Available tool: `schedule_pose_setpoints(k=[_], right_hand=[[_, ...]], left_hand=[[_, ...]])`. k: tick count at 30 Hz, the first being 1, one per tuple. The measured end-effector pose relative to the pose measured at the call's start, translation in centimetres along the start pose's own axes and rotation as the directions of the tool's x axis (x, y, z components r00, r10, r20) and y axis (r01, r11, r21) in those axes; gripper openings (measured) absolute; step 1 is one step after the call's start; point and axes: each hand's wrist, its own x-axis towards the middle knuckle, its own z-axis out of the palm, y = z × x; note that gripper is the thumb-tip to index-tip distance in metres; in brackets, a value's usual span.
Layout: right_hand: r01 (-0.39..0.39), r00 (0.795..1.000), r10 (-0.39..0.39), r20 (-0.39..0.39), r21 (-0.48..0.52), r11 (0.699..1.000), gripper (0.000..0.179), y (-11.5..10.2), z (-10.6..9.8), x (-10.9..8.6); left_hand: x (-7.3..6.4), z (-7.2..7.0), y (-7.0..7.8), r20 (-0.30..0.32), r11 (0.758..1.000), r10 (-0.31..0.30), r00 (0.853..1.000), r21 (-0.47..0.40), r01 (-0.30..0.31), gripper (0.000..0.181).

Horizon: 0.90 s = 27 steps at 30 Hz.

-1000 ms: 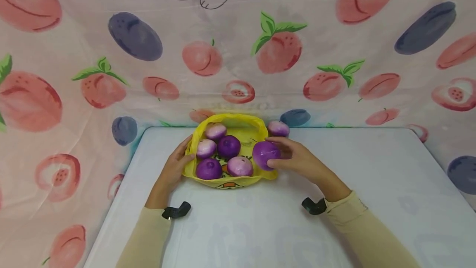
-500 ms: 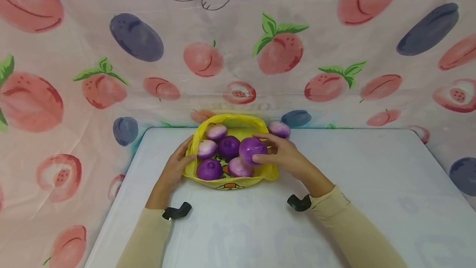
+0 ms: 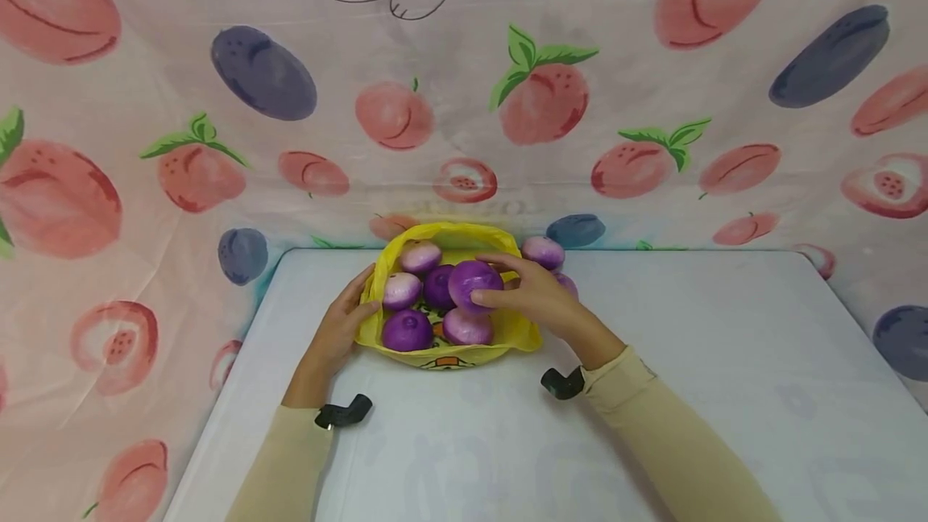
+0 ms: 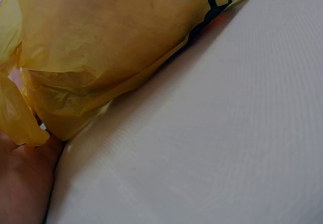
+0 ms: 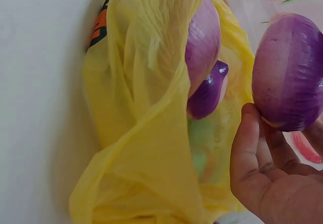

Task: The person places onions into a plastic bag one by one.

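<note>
A yellow plastic bag point(image 3: 518, 329) lies with its mouth wide on the white table. Inside it sit several purple-and-white onions, among them a dark purple onion point(image 3: 407, 331) at the front left and a paler onion point(image 3: 467, 327) beside it. My left hand point(image 3: 341, 325) holds the bag's left rim, the thumb at the edge and the fingers along the outside. Above the bag's contents, my right hand point(image 3: 540, 296) grips a purple onion point(image 3: 474, 287) between thumb and fingers. That onion point(image 5: 287, 72) shows clear of the bag in the right wrist view.
Behind the bag's right side an onion point(image 3: 543, 252) rests on the table point(image 3: 725, 345). Another onion point(image 3: 566, 285) is partly hidden by my right hand. A fruit-printed cloth point(image 3: 464, 135) hangs along the table's back edge.
My right hand has carried its onion leftward from the bag's right edge to over the middle of the bag. The left hand and the bag stay in place.
</note>
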Motion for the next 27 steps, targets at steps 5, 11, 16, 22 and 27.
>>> schedule_pose_setpoints(k=[5,11,16,22,27], right_hand=[[-0.004,1.000,0.004,0.008,-0.021,1.000,0.074,-0.4,0.6,0.8],[0.021,1.000,-0.021,0.015,-0.022,1.000,0.076,-0.8,1.6,1.9],[0.083,0.996,-0.082,0.017,-0.038,0.996,0.065,-1.0,2.4,2.8],[0.163,0.985,-0.159,0.060,-0.059,0.985,0.065,-0.7,3.5,3.8],[0.122,0.992,-0.118,0.047,-0.092,0.988,0.066,-0.7,4.1,4.2]], left_hand=[[0.0,0.0,-0.1,0.001,1.000,-0.001,1.000,0.006,0.001,0.062],[0.0,0.0,-0.1,-0.003,1.000,-0.006,1.000,0.014,0.006,0.062],[0.0,-0.1,-0.1,0.000,1.000,0.000,1.000,0.019,0.000,0.062],[0.0,-0.1,-0.2,0.007,1.000,0.004,1.000,0.002,-0.004,0.062],[0.1,-0.2,-0.2,0.009,1.000,0.008,1.000,0.004,-0.008,0.062]])
